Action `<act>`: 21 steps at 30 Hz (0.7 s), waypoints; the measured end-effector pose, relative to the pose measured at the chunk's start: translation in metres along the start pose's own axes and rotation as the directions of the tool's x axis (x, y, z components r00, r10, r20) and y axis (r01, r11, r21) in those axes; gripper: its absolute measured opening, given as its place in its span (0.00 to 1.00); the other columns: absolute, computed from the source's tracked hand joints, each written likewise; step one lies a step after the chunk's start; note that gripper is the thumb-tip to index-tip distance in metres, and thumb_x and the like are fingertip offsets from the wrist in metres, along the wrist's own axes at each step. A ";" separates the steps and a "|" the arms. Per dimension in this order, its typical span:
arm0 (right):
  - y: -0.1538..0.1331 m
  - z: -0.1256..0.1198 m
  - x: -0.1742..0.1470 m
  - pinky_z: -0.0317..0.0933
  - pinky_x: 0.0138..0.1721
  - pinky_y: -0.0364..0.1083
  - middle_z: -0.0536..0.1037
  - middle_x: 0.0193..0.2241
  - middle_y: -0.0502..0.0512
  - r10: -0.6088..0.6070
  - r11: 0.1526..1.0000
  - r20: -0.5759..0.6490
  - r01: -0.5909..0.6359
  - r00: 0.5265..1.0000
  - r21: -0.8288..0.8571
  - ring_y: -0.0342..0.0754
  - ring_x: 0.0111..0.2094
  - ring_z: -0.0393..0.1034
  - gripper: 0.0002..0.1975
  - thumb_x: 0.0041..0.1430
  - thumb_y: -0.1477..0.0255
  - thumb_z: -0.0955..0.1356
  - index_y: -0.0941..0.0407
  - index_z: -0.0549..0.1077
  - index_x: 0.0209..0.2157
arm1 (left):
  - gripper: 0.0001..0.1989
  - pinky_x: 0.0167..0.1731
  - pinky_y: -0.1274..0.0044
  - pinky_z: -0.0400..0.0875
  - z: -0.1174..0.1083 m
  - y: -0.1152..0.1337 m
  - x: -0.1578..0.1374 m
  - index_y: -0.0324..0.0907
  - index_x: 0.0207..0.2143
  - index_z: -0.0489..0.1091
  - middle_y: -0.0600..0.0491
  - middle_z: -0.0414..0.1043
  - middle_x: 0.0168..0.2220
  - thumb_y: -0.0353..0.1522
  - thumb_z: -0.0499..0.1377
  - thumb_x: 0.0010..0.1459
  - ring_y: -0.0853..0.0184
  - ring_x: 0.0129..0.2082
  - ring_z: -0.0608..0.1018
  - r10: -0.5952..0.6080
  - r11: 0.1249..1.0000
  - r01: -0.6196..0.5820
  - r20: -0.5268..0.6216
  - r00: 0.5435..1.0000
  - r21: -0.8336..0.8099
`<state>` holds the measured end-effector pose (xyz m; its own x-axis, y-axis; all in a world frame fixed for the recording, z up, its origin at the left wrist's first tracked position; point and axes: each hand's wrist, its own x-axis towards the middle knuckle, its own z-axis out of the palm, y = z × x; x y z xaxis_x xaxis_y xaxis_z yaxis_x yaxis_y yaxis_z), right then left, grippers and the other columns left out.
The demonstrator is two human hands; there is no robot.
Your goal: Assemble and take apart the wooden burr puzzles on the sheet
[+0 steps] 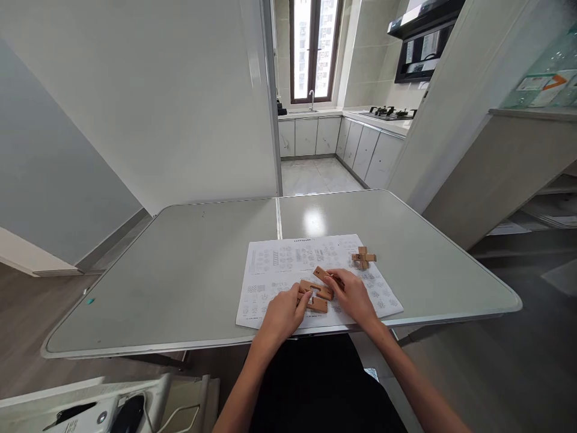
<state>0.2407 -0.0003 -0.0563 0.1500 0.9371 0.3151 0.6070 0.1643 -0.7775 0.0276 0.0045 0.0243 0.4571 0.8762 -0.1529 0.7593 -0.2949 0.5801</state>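
Observation:
Several notched wooden puzzle pieces lie over a printed instruction sheet [265, 282] near the table's front edge. My left hand [282, 311] is closed, its thumb and fingers on the left end of the nearest wooden puzzle piece [319, 305]. Just behind that one is another notched piece [315, 288], between my two hands. My right hand [354, 296] pinches a numbered wooden puzzle piece [321, 274], whose left end sticks out past the fingers; its right part is hidden. A cross-shaped wooden assembly [363, 258] rests on the sheet's right edge, touched by neither hand.
The pale table [180, 270] has rounded corners and a seam across it. A small teal scrap [91, 300] lies near its left edge. At lower left a white stand [85, 415] holds a dark object and a cable. Beyond the table, a doorway opens onto a kitchen.

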 end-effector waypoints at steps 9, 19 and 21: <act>0.001 0.003 0.000 0.66 0.49 0.56 0.82 0.41 0.58 -0.061 0.997 0.025 0.062 0.998 -0.051 0.59 0.44 0.75 0.16 0.71 0.57 0.65 0.49 0.81 0.45 | 0.18 0.33 0.71 0.68 0.008 0.009 0.012 0.39 0.50 0.63 0.41 0.82 0.38 0.45 0.49 0.73 0.49 0.40 0.84 -0.180 0.955 0.190 -0.067 0.981 0.227; -0.003 0.001 0.000 0.68 0.47 0.55 0.79 0.41 0.59 -0.039 0.999 0.013 0.039 0.999 -0.007 0.58 0.45 0.74 0.15 0.71 0.60 0.64 0.50 0.82 0.46 | 0.22 0.35 0.70 0.71 0.011 0.015 0.021 0.35 0.56 0.63 0.40 0.81 0.35 0.44 0.54 0.71 0.48 0.39 0.85 -0.098 0.908 0.117 -0.067 0.993 0.402; -0.002 0.000 0.000 0.68 0.48 0.55 0.79 0.43 0.58 -0.021 1.000 0.000 0.021 1.000 0.018 0.58 0.46 0.74 0.16 0.72 0.61 0.63 0.50 0.81 0.47 | 0.22 0.35 0.69 0.72 0.011 0.016 0.021 0.34 0.56 0.63 0.41 0.80 0.34 0.43 0.54 0.71 0.48 0.38 0.84 -0.074 0.905 0.104 -0.088 0.993 0.412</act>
<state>0.2390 -0.0004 -0.0546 0.1375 0.9335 0.3313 0.5956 0.1893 -0.7806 0.0547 0.0134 0.0218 0.3572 0.9257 -0.1244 0.9257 -0.3331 0.1791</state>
